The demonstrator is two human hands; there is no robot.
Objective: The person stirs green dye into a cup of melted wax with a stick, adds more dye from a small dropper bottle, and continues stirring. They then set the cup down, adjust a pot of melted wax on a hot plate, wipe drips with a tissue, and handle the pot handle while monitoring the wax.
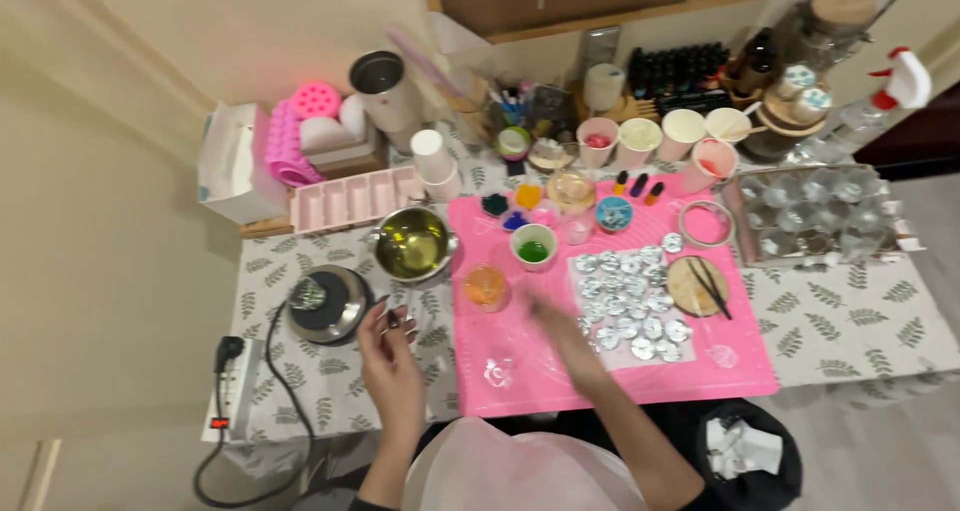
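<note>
A steel pouring pot [412,243] stands on the tabletop [860,321] at the left edge of a pink mat [610,386], holding a yellow-green liquid that shines under the light. Its handle [398,308] runs from the pot toward 6 o'clock, so the pot's long axis lies near-far to the person, the bowl at the far end. The left hand [390,356] sits at the near end of that handle with its fingers [383,321] curled about the handle's tip (whether they truly pinch it or only touch it, I cannot tell).

At 9 o'clock from the pot a small round hot plate [325,306] rests on the leaf-print cloth, its black cord trailing toward a power strip [228,386].

On the mat, at 3 o'clock from the pot, a white cup [533,246] holds green liquid, and at 5 o'clock a clear cup [486,287] holds orange. The right hand [560,326] is blurred over the mat, fingers loosely spread and holding nothing, just beside a cluster of small silver foil cups [630,306] laid on a pale sheet. A round wooden disc [697,286] with two dark sticks across it lies at 3 o'clock from the cluster. Along the far edge stands a row of paper cups [640,139], one with pink contents.
</note>
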